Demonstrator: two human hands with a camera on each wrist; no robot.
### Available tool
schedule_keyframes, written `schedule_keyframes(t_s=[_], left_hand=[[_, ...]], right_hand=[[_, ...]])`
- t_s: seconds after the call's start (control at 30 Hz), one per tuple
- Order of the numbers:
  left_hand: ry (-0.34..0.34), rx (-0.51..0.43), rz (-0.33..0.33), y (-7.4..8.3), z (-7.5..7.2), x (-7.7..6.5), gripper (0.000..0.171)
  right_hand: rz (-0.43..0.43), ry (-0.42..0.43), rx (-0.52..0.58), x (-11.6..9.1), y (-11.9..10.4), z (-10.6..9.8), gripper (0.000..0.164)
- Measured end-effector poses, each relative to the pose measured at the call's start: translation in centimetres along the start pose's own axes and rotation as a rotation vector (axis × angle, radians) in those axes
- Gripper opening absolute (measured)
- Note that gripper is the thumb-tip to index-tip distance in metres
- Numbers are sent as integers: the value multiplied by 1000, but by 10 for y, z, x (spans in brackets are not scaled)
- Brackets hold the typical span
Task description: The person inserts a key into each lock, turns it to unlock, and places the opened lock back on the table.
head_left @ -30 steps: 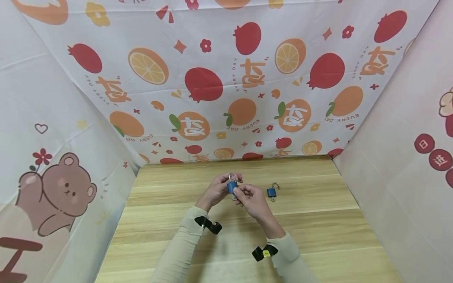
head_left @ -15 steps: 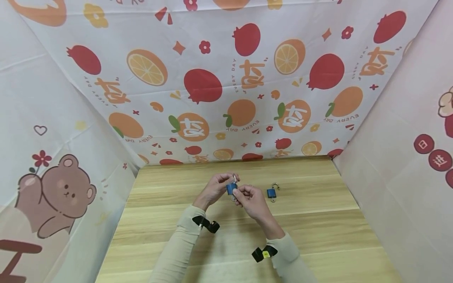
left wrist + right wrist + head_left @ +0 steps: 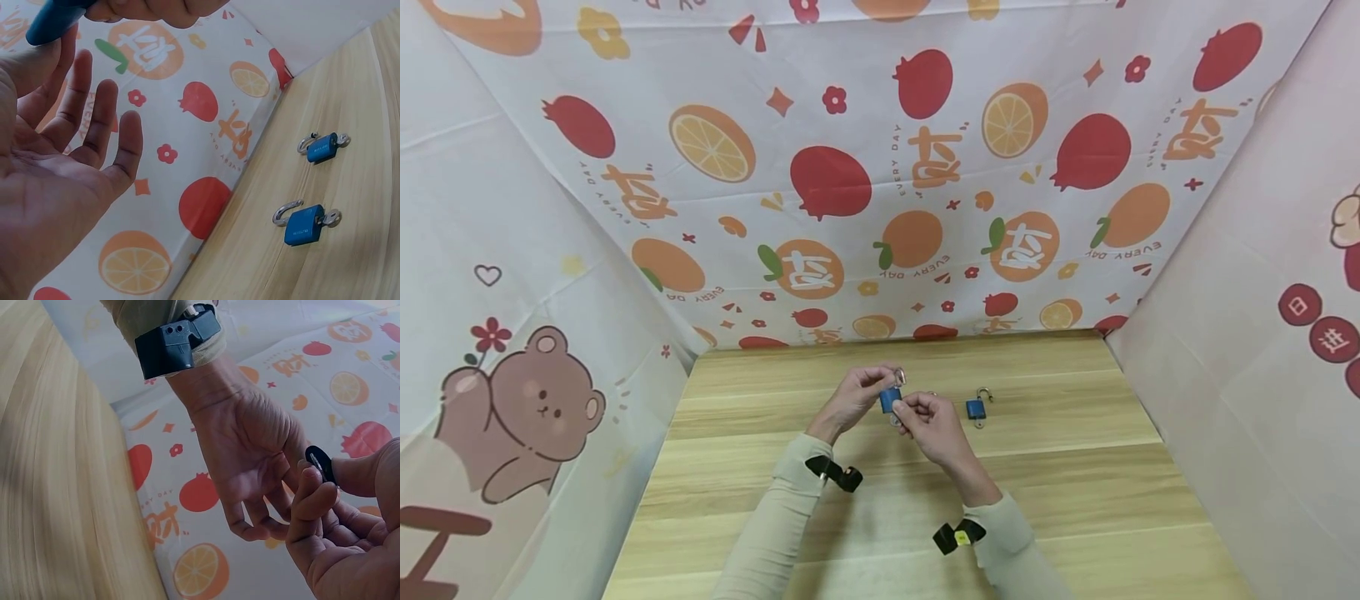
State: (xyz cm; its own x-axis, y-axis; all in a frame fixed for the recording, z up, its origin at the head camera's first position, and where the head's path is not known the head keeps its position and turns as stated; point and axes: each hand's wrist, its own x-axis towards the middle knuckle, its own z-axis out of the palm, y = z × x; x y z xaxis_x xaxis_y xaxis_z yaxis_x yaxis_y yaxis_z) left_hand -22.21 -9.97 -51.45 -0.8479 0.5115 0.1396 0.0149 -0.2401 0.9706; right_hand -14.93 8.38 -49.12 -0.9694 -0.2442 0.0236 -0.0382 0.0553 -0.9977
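Observation:
A blue padlock (image 3: 890, 398) with a silver shackle and a key in its base is held up over the table between both hands. My right hand (image 3: 934, 423) pinches its lower part between thumb and index finger. The left hand (image 3: 853, 400) has thumb and index finger at the upper end by the shackle, its other fingers spread in the left wrist view. Only a dark edge of this padlock (image 3: 320, 464) shows in the right wrist view. Two more blue padlocks lie on the table, a nearer one (image 3: 304, 225) and a farther one (image 3: 322, 147), both with raised shackles and keys inserted.
The wooden table (image 3: 737, 517) is bordered at the back by a fruit-print cloth (image 3: 880, 183), with pale printed cloths at both sides. One resting padlock (image 3: 975, 408) lies just right of the right hand; the other is mostly hidden behind that hand.
The held padlock's shackle has turned from upright and side-on to leaning right. My left hand has shifted slightly left, thumb now up by the shackle. The right hand has barely moved.

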Motion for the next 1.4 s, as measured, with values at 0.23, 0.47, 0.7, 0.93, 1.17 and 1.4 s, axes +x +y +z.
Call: schedule_keyframes(t_s=[0.23, 0.47, 0.7, 0.93, 1.17, 1.4], left_hand=[[-16, 24, 22, -1, -3, -1, 21], [15, 67, 2, -3, -6, -3, 26], [64, 141, -12, -3, -6, -4, 17], [73, 234, -28, 3, -3, -6, 30], [67, 278, -59, 3, -4, -5, 24], [35, 198, -54, 2, -3, -8, 32]], right_hand=[[-1, 5, -27, 1, 3, 1, 29], [-16, 5, -40, -4, -6, 4, 26], [17, 29, -54, -15, -31, 7, 20], [13, 43, -69, -15, -30, 7, 20], [51, 46, -96, -6, -10, 4, 23], [23, 68, -70, -1, 5, 3, 25]])
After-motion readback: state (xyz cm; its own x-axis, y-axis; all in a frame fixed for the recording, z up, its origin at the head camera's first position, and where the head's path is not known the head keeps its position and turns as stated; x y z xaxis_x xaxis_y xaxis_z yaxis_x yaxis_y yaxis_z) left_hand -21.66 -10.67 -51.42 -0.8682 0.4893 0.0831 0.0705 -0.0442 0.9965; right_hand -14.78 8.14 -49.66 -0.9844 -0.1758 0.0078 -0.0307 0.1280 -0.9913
